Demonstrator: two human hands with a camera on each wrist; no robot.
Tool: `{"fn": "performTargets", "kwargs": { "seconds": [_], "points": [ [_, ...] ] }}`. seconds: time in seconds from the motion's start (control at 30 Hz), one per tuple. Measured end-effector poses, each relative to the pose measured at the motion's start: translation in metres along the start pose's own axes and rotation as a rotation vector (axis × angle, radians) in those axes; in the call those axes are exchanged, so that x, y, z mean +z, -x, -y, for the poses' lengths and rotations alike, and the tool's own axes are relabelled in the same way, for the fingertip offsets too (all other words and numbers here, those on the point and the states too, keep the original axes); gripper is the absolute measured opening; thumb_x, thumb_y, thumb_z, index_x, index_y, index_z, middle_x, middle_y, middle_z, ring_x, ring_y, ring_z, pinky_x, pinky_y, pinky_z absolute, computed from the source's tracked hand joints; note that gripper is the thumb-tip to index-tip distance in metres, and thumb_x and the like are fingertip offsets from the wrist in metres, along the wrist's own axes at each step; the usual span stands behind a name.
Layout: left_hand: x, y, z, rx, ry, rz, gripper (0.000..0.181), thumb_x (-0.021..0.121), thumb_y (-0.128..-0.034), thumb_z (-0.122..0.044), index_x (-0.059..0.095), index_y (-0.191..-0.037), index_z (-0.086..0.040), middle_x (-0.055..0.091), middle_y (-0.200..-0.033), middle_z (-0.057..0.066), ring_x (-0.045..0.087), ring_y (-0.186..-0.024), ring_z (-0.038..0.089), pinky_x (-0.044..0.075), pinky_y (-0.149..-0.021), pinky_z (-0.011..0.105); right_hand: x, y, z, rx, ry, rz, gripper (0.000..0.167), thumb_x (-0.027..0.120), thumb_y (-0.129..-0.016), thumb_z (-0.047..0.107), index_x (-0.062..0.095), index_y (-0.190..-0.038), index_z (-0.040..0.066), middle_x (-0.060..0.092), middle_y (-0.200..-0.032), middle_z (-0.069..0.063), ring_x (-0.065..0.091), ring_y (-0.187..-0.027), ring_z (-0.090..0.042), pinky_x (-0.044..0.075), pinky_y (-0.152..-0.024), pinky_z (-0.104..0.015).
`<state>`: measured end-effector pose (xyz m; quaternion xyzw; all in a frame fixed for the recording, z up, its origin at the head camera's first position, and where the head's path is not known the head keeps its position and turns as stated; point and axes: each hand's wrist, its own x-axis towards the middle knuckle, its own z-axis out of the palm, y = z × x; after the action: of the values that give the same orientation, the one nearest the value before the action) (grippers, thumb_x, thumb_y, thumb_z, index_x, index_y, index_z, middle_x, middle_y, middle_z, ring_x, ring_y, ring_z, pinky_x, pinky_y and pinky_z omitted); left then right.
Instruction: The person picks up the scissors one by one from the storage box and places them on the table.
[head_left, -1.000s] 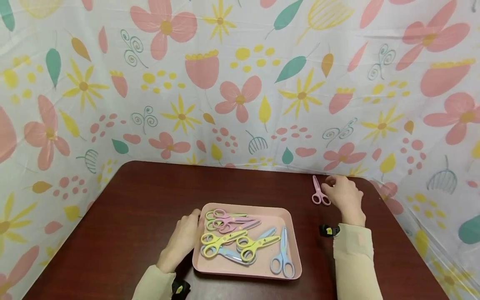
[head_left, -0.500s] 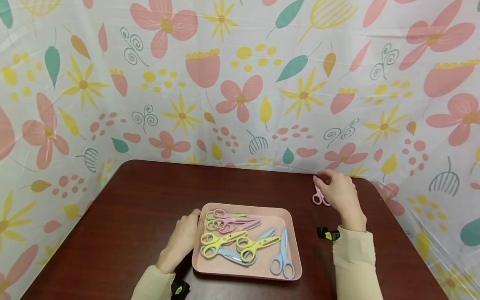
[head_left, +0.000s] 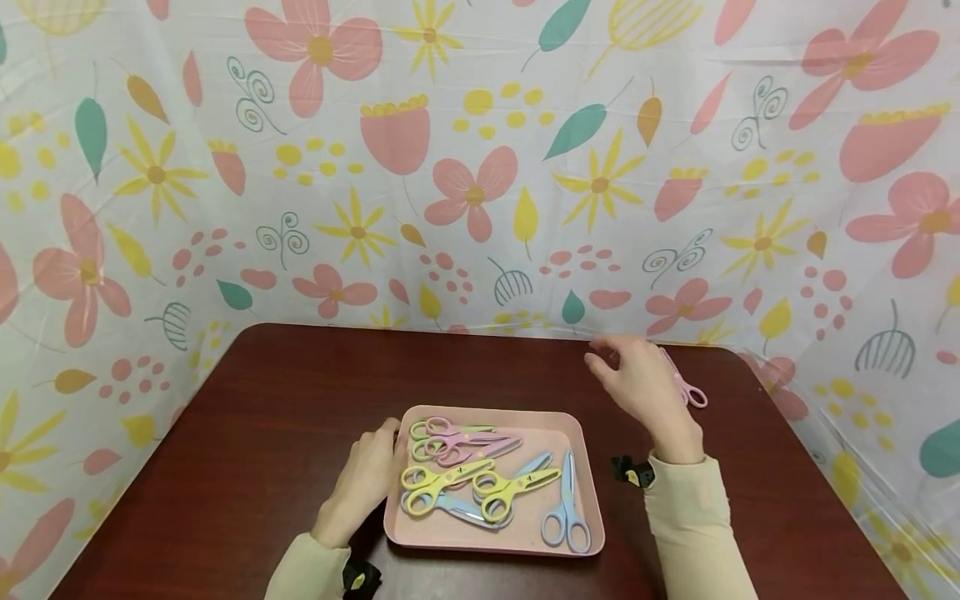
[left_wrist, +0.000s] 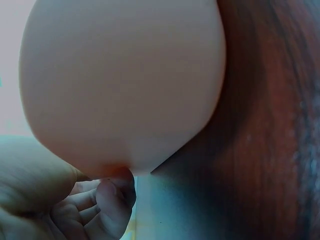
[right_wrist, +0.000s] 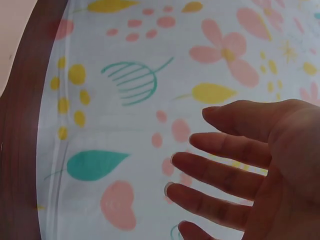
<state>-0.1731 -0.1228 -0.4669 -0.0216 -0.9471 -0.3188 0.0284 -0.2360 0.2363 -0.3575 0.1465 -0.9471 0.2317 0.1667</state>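
In the head view my left hand [head_left: 366,475] is at the left side of a pink tray [head_left: 480,542], its curled fingers gripping the wall. The left wrist view shows the fingertips [left_wrist: 115,192] against the tray wall [left_wrist: 125,85]. Inside lie several scissors: light-blue scissors [head_left: 567,508] at the right, yellow scissors [head_left: 517,492] in the middle, pink scissors [head_left: 468,442] and partly covered green scissors [head_left: 420,429] at the back. My right hand [head_left: 645,387] hovers beyond the tray, its fingers spread and holding nothing. Just right of it, another pair of pink scissors [head_left: 692,392] lies partly hidden.
A dark brown table [head_left: 247,442] carries the tray. Behind it and along both sides hangs a white curtain [head_left: 480,275] printed with flowers and leaves, close to the far table edge.
My right hand has moved left, past the loose pink scissors. Those scissors now appear farther right on the table. The left hand and tray have stayed in place.
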Motion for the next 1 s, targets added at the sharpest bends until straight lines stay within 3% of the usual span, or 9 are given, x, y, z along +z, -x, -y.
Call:
{"fn": "performTargets", "kwargs": {
  "seconds": [0.33,0.5,0.7,0.8,1.0],
  "points": [
    [-0.002,0.003,0.0,-0.008,0.022,0.009,0.026,0.054,-0.0997,-0.014,0.06,-0.119,0.002,0.059,-0.07,0.006,0.057,-0.061,0.02,0.044,-0.055,0.037,0.006,0.004,0.016,-0.09,0.058,0.039,0.023,0.07,-0.09,0.02,0.071,-0.108,0.006,0.069,-0.108,-0.013,0.061,-0.1,-0.035,0.045,-0.083,-0.054],
    [-0.001,0.001,0.0,0.007,0.017,0.0,0.024,0.054,-0.0997,-0.014,0.06,-0.117,0.002,0.056,-0.067,0.005,0.054,-0.057,0.019,0.043,-0.054,0.036,0.01,0.011,0.022,-0.272,0.172,0.031,0.021,0.073,-0.086,0.018,0.073,-0.104,0.006,0.069,-0.104,-0.01,0.061,-0.097,-0.034,0.043,-0.084,-0.058],
    [0.0,0.001,0.0,0.009,0.032,0.003,0.025,0.053,-0.1003,-0.014,0.06,-0.118,0.002,0.054,-0.064,0.004,0.05,-0.051,0.017,0.041,-0.05,0.033,0.025,0.028,0.031,-0.496,0.291,0.042,0.015,0.076,-0.083,0.022,0.074,-0.094,0.011,0.068,-0.094,-0.003,0.059,-0.086,-0.025,0.043,-0.068,-0.044],
    [-0.001,0.002,0.0,0.009,0.033,0.002,0.024,0.054,-0.1,-0.014,0.06,-0.118,0.002,0.054,-0.064,0.004,0.05,-0.052,0.017,0.041,-0.051,0.034,0.032,0.039,0.035,-0.56,0.326,0.076,0.013,0.079,-0.08,0.024,0.072,-0.089,0.015,0.066,-0.09,0.001,0.057,-0.083,-0.021,0.04,-0.065,-0.04],
    [-0.001,0.002,0.001,0.011,0.027,0.003,0.027,0.054,-0.0999,-0.014,0.059,-0.121,0.003,0.056,-0.066,0.005,0.053,-0.055,0.019,0.043,-0.054,0.036,0.041,0.059,0.039,-0.611,0.375,0.137,0.021,0.083,-0.076,0.028,0.064,-0.07,0.02,0.061,-0.088,0.002,0.053,-0.084,-0.019,0.036,-0.065,-0.036]
  ]
}}
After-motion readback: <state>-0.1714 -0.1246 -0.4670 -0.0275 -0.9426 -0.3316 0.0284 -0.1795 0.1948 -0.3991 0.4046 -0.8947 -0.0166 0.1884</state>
